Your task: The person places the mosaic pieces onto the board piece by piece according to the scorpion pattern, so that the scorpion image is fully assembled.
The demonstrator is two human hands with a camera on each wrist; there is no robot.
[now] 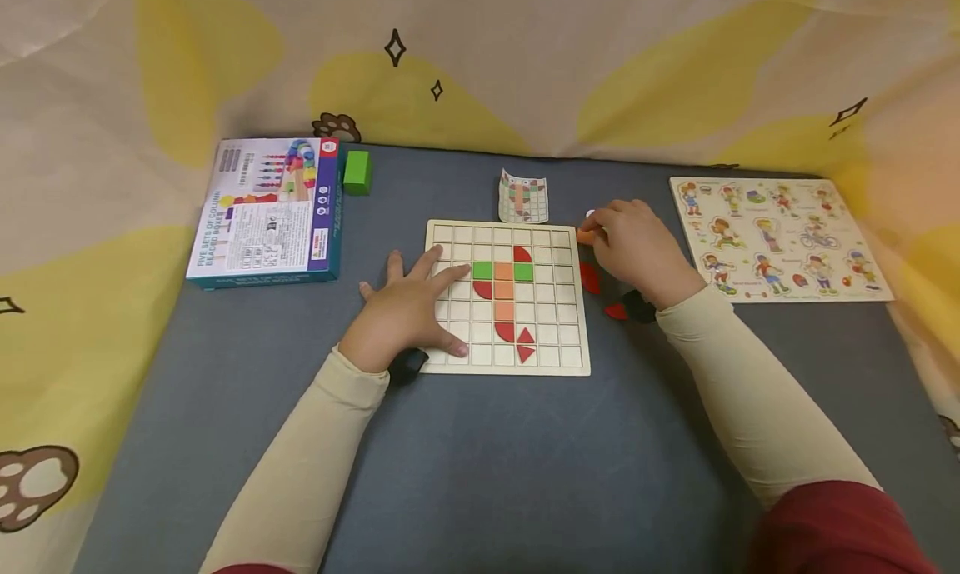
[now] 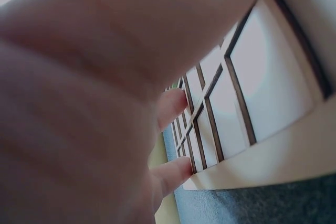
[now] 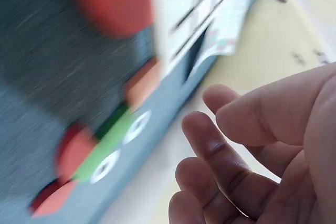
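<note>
A square wooden grid board (image 1: 558, 311) lies flat, with orange and green squares and red curved pieces and triangles on its cells. My left hand (image 1: 408, 307) rests on the board's left side with fingers spread. My right hand (image 1: 637, 245) is just past the board's right edge, above loose pieces. In the right wrist view its fingers are loosely bent and nothing shows between them. An orange piece (image 3: 142, 83), a green piece (image 3: 107, 140) with white ringed discs (image 3: 105, 166) and red pieces (image 3: 118, 3) lie near it, partly blurred.
A small printed pattern card (image 1: 522, 197) stands behind the board. At the left are a beaded-toy box (image 1: 262, 216) and a green block (image 1: 357, 172). A wooden picture puzzle (image 1: 780, 241) lies at the right. A patterned cloth (image 1: 480, 74) rises along the table's back edge.
</note>
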